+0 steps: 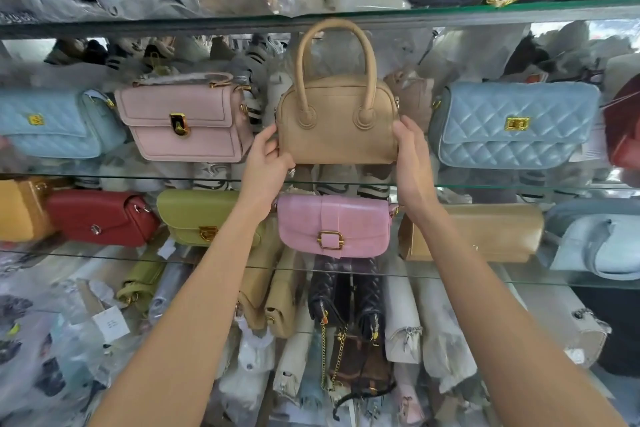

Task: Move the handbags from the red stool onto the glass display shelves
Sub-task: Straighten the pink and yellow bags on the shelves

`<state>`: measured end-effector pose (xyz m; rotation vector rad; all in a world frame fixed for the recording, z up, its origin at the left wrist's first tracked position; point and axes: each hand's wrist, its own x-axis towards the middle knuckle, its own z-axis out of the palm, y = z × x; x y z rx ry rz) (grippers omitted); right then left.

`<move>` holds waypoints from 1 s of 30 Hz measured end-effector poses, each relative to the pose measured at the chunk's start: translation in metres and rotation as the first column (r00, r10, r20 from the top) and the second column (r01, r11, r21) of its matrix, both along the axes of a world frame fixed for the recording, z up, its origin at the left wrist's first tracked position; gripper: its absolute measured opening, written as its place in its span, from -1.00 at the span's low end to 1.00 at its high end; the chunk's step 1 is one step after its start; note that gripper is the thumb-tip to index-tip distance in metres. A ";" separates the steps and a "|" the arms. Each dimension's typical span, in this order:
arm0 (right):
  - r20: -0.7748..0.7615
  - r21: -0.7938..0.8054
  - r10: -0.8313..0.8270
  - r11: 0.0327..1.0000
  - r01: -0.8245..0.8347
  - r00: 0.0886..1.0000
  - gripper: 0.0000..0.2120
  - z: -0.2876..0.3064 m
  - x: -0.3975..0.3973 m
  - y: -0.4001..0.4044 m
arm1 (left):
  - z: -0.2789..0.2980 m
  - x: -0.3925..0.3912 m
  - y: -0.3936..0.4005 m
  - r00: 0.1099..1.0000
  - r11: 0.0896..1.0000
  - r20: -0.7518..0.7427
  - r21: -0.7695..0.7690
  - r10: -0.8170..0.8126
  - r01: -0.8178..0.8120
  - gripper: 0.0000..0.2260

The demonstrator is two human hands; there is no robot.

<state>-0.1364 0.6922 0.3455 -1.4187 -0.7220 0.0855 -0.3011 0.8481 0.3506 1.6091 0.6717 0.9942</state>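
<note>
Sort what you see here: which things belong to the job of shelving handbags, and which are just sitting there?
Part of the job:
tan handbag
left hand gripping its left end
right hand gripping its right end
glass shelf below it

Just sitting there:
pink flap bag
blue quilted bag
pink buckle bag
red bag
green bag

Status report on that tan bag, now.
Left hand and right hand grip the tan handbag by its ends. Bag upright at middle glass shelf, between pink bag and blue quilted bag. Slot open.
</note>
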 end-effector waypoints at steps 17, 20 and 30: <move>0.077 0.206 0.173 0.961 -0.186 0.982 -0.78 0.001 -0.138 0.097 | 0.001 -0.116 0.110 0.959 0.961 0.160 0.113 0.233 -0.252 -0.60; 0.005 0.147 0.168 0.975 -0.167 0.986 -0.70 0.001 -0.160 0.128 | -0.001 -0.147 0.159 0.919 0.925 0.216 0.119 0.330 -0.360 -0.58; -0.088 -0.074 0.106 0.991 -0.112 0.991 -0.22 -0.002 -0.174 0.205 | -0.006 -0.166 0.223 0.996 0.979 -0.054 0.196 0.074 -0.063 -0.34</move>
